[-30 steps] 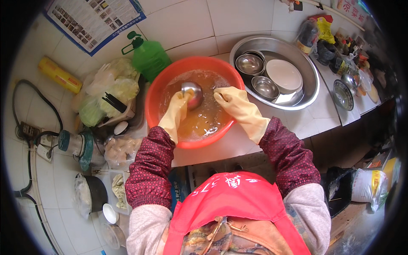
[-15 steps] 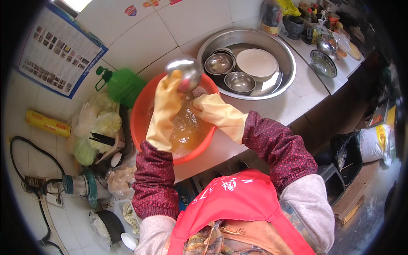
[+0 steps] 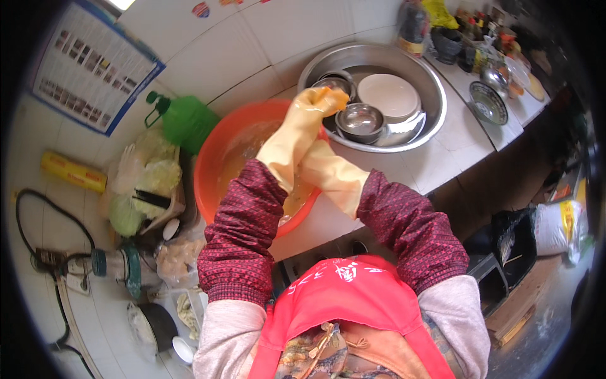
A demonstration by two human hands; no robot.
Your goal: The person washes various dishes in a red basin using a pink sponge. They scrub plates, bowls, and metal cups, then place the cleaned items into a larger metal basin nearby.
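Observation:
My left hand (image 3: 309, 120), in a cream rubber glove with orange fingertips, reaches over the near left rim of a large steel basin (image 3: 437, 120). Its fingers stretch over the small metal bowls, just above one bowl (image 3: 360, 120) that looks doubled, as if stacked. Another metal bowl (image 3: 337, 77) is partly covered by the glove. Beside them lies a white plate (image 3: 388, 95). My right hand (image 3: 334, 177), gloved alike, is at the right side of an orange basin (image 3: 207, 158) of cloudy yellowish water (image 3: 237, 161); my left arm hides its fingers.
A green jug (image 3: 189, 120) stands behind the orange basin. To the left are a container of cabbages (image 3: 158, 174) and a yellow roll box (image 3: 74, 172). A patterned bowl (image 3: 488, 103) and several bottles (image 3: 413, 28) occupy the far right counter.
My left hand has swung right from above the orange basin to the steel basin, and the metal bowl it held is out of its grasp. My right hand is now partly hidden.

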